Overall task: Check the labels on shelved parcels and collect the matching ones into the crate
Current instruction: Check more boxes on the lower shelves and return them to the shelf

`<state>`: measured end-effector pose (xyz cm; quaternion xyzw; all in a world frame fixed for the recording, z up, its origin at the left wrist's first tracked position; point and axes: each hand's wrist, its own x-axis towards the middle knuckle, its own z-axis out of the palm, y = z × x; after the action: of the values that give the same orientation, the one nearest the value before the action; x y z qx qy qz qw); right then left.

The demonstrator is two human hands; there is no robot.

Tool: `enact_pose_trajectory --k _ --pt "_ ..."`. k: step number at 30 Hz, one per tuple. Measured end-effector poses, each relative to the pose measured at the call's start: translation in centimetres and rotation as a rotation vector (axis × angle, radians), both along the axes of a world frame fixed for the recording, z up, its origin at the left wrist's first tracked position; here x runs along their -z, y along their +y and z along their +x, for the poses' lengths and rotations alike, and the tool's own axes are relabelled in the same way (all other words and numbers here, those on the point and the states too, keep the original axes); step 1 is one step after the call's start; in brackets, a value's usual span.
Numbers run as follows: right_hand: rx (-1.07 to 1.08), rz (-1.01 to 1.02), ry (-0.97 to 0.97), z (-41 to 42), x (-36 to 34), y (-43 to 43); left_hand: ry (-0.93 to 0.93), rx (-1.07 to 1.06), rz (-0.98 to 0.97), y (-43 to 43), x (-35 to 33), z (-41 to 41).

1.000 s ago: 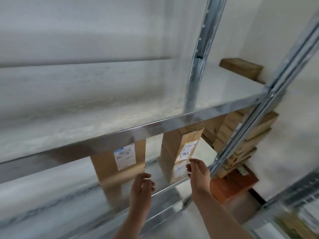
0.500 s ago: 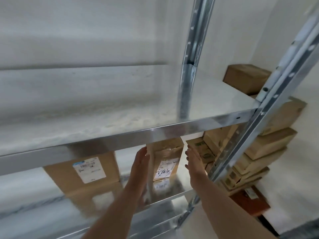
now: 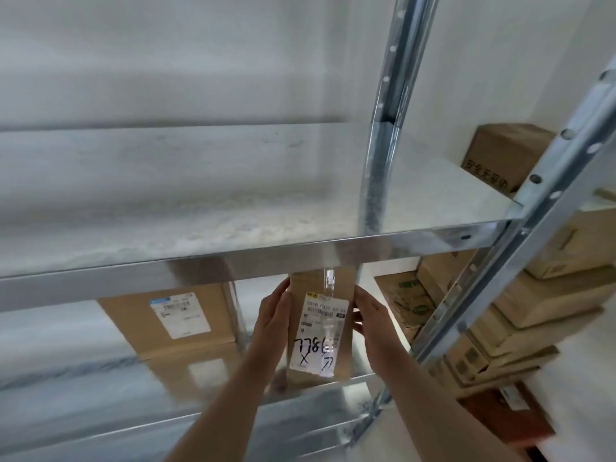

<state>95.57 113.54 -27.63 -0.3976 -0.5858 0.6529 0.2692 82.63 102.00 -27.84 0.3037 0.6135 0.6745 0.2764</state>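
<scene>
One parcel (image 3: 320,325) between two hands' grip

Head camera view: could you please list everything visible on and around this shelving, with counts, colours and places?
Narrow parcel: one, brown, white label with handwriting, lower shelf, between both hands.
Wide parcel: one, brown, white label, lower shelf, left of the narrow one.
Upper shelf: one, silver metal; printed brown box at its far right.
Upright posts: two, silver metal.
Stacked boxes: several, brown, right of the shelving.
Reddish box: one, bottom right.
Left hand: on the narrow parcel's left side.
Right hand: on its right side.
</scene>
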Motion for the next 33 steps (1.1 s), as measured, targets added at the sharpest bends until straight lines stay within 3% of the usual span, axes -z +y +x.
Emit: enact_pose_trajectory --k 8,15,23,29,33 --pt "-0.041 0.010 0.189 0.6 -2.2 -6.5 -0.168 0.006 0.104 -5.4 -1.6 1.2" --pt "-0.132 -0.347 0.213 1.7 -0.3 -13.1 -0.316 0.095 0.081 -12.0 -1.4 2.5" --pt "-0.133 -0.487 0.304 2.2 -1.0 -17.5 -0.357 0.134 0.073 -16.1 -2.0 3.0" --pt "-0.213 -0.446 0.298 2.0 -1.9 -16.4 -0.373 0.102 0.102 -15.5 -3.2 3.3" --pt "-0.173 -0.240 0.175 2.4 -1.7 -14.0 -0.348 0.085 0.081 -14.4 -4.1 3.8"
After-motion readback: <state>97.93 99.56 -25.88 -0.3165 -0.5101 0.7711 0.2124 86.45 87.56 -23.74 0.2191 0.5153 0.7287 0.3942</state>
